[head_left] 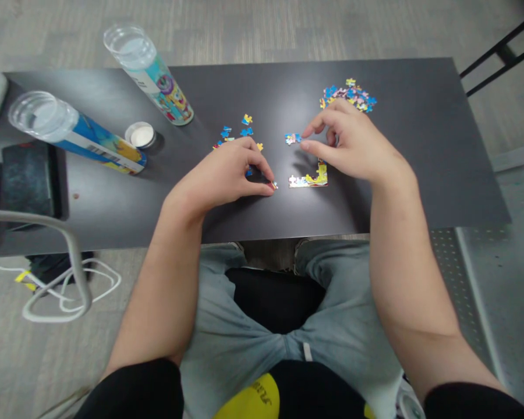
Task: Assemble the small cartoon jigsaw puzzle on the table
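Note:
My left hand [227, 171] pinches a small jigsaw puzzle piece [275, 185] between thumb and forefinger, low over the dark table. My right hand [353, 139] has its thumb and forefinger closed on the right end of a small blue-and-pink cluster of puzzle pieces [291, 139]. Between my hands and nearer to me lies an L-shaped strip of joined puzzle pieces [308, 181], partly yellow; its upper end is partly hidden by my right hand. Loose pieces [247, 132] are scattered beyond my left hand, which covers some of them.
A heap of puzzle pieces [347, 96] lies beyond my right hand. Two clear-topped printed tubes [161, 87] [100, 139] and a round white lid [140, 135] are at the left. Farther left are a black object [28, 180] and a pale cable [76, 262]. The table's front edge borders my lap.

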Demonstrator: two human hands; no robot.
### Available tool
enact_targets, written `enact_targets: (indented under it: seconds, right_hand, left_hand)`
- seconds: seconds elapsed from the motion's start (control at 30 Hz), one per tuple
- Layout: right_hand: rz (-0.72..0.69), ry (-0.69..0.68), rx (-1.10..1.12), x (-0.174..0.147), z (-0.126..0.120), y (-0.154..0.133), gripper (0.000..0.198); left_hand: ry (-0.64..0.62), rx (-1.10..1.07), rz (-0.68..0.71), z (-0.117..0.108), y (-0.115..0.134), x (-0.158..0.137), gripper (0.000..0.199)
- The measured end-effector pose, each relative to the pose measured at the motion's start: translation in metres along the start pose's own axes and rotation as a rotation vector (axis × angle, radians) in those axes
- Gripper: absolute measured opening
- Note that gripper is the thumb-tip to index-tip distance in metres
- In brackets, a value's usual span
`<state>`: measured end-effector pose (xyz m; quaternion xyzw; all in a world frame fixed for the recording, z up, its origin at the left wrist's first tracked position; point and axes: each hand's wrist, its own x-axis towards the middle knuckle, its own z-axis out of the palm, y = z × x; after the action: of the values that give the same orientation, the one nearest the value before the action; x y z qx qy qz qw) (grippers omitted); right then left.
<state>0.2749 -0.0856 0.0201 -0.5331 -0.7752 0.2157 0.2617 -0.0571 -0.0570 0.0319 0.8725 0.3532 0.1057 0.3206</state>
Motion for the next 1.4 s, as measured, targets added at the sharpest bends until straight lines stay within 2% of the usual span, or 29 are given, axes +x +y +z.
enact_targets:
  seconds: [0.13, 0.4, 0.53, 0.67, 0.83, 1.07, 1.23, 1.4]
  right_hand:
    - [0.02, -0.019, -0.031, -0.001, -0.003, -0.002, 0.027]
    - [0.055, -0.055, 0.006, -0.003, -0.005, -0.005, 0.032]
    - [0.088, -0.076, 0.01, -0.004, -0.006, -0.009, 0.033]
    - [0.095, -0.085, 0.019, -0.004, -0.006, -0.011, 0.042]
    - [0.108, -0.088, 0.046, -0.003, -0.005, -0.01, 0.042]
    - [0.014, -0.113, 0.076, -0.003, 0.005, -0.008, 0.034]
    - [0.03, -0.212, 0.061, 0.0, 0.011, -0.017, 0.035]
    - [0.031, -0.205, 0.057, 0.004, 0.009, -0.018, 0.035]
  left_hand:
    - [-0.012, 0.002, -0.014, 0.0, 0.003, 0.004, 0.017]
    - [0.089, -0.032, -0.006, 0.025, 0.012, 0.017, 0.023]
    - [0.087, -0.058, 0.006, 0.025, 0.013, 0.017, 0.018]
    - [0.089, -0.068, 0.021, 0.025, 0.014, 0.016, 0.021]
    - [0.105, -0.06, 0.012, 0.028, 0.017, 0.016, 0.028]
    - [0.102, -0.045, 0.009, 0.03, 0.016, 0.016, 0.025]
    - [0.118, -0.063, 0.015, 0.018, 0.012, 0.011, 0.022]
    - [0.269, -0.024, -0.115, -0.011, -0.006, -0.001, 0.026]
